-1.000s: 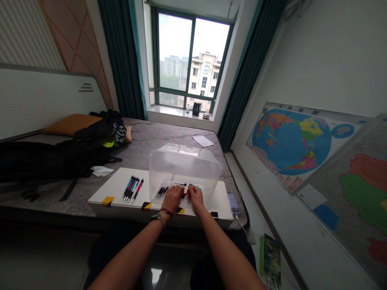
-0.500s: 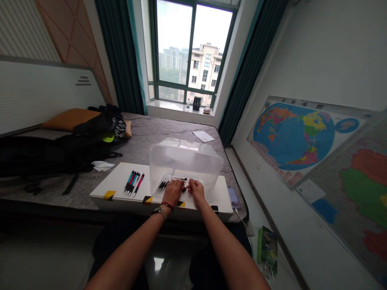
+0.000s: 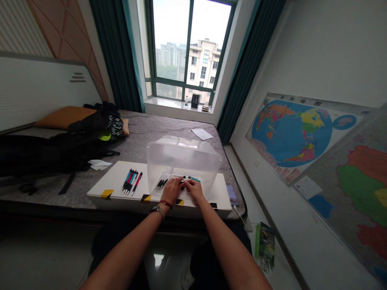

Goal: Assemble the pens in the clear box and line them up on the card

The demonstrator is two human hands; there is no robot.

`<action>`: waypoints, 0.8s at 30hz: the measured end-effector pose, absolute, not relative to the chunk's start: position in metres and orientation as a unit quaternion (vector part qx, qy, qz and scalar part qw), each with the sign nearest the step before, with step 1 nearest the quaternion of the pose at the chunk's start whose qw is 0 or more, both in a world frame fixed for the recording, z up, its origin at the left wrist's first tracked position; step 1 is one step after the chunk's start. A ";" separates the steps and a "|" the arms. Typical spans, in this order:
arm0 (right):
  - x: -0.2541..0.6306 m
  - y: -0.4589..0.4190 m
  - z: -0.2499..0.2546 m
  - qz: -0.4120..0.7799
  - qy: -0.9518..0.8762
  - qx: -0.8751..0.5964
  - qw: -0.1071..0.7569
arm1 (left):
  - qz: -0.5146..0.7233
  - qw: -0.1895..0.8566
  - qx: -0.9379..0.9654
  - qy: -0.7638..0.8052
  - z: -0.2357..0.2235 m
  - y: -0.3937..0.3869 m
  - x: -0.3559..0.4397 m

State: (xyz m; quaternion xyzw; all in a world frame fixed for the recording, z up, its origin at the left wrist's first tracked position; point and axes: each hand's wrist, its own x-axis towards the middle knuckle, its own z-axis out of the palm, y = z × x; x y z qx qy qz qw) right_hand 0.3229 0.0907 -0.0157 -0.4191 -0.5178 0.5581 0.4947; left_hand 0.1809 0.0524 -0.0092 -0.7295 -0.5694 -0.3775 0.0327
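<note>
My left hand (image 3: 171, 191) and my right hand (image 3: 195, 190) are close together on a white board (image 3: 119, 194), just in front of a clear plastic box (image 3: 183, 163). Both hands have their fingers curled in a pinch around a small dark pen part that I cannot make out. A teal pen (image 3: 193, 179) lies just past my right fingers. A few black pens (image 3: 161, 184) lie left of my left hand. Farther left on the board lies a row of teal and red pens (image 3: 132, 181).
The board rests on a grey mattress (image 3: 145, 137) with black bags (image 3: 54, 151) and an orange cushion (image 3: 60, 116) at the left. A white paper (image 3: 202, 133) lies near the far edge. A window (image 3: 187, 52) is ahead; maps (image 3: 299, 133) lean on the right wall.
The view shifted slightly. My hands stay together at the front of the box, working the same small part; the teal pen now shows beyond my right fingers.
</note>
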 end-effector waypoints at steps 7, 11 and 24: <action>0.323 0.091 -0.017 0.576 -0.480 -0.418 0.513 | -0.377 0.024 -0.732 -0.567 -0.009 0.053 0.180; 0.322 0.092 -0.018 0.563 -0.519 -0.407 0.498 | -0.373 0.030 -0.744 -0.554 -0.007 0.052 0.180; 0.324 0.090 -0.011 0.542 -0.545 -0.420 0.482 | -0.388 0.018 -0.732 -0.560 -0.008 0.051 0.179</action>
